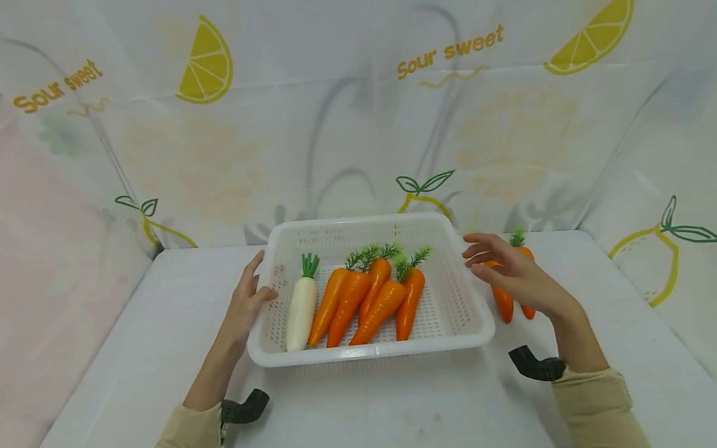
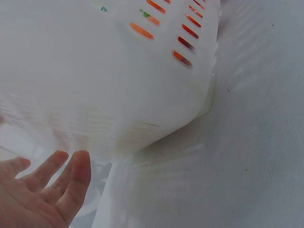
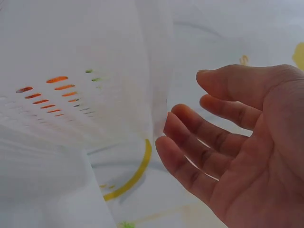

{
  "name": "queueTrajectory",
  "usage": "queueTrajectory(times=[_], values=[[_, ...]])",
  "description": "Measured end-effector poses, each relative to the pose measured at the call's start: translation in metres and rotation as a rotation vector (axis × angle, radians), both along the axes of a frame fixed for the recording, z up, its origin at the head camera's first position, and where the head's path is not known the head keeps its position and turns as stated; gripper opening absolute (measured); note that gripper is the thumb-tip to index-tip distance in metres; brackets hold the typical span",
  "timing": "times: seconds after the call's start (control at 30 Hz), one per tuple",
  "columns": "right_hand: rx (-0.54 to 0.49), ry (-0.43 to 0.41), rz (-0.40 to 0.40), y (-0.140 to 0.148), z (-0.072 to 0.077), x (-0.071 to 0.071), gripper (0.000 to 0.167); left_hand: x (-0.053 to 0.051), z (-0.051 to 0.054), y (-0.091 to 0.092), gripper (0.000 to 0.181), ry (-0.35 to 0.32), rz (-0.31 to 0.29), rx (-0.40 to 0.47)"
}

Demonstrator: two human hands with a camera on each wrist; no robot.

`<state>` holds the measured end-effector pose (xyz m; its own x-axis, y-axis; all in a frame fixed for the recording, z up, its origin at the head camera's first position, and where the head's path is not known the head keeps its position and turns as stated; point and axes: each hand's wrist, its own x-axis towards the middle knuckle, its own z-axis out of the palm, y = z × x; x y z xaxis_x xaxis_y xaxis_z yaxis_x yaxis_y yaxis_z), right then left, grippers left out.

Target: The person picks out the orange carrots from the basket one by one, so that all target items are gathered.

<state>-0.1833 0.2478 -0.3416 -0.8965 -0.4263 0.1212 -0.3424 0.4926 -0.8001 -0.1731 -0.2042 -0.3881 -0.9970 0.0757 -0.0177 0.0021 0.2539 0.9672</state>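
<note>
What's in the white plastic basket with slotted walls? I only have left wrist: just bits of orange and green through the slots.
Observer: Five glossy orange carrots with leafy green tops and one long white radish with a green top.
Operator: Where's the radish?
Observer: At the left end of the basket, left of all five carrots.
Operator: Any carrots outside it?
Observer: Yes, two more orange carrots on the white table, right of the basket.
</note>
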Motion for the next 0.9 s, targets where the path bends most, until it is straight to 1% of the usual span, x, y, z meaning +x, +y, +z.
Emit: queueTrajectory(times=[0.07,0.17,0.27,0.33,0.57,0.7,0.8,0.9], values=[[0.019,0.017,-0.003,-0.003,0.001,0.001,0.051,0.000,0.000,0.000,0.074,0.001,-0.002,0.002],[0.030,0.067,0.003,-0.009,0.003,0.003,0.049,0.000,0.000,0.000,0.074,0.001,-0.005,0.005],[0.014,0.111,0.031,-0.015,0.003,0.005,0.047,0.000,-0.001,0.000,0.074,0.001,-0.006,0.006],[0.009,0.125,0.053,-0.021,0.003,0.005,0.046,0.000,-0.001,0.000,0.074,0.002,-0.005,0.004],[0.055,0.121,0.111,-0.041,0.001,0.007,0.046,0.000,-0.001,0.000,0.074,-0.002,0.003,-0.011],[0.116,0.138,0.100,-0.053,-0.001,0.008,0.045,0.001,0.000,0.000,0.074,0.000,0.000,-0.006],[0.161,0.127,0.083,-0.061,-0.003,0.010,0.046,0.001,0.000,0.000,0.074,0.003,-0.004,0.000],[0.183,0.109,0.074,-0.068,-0.004,0.012,0.047,0.001,0.000,0.000,0.074,0.002,-0.006,0.004]])
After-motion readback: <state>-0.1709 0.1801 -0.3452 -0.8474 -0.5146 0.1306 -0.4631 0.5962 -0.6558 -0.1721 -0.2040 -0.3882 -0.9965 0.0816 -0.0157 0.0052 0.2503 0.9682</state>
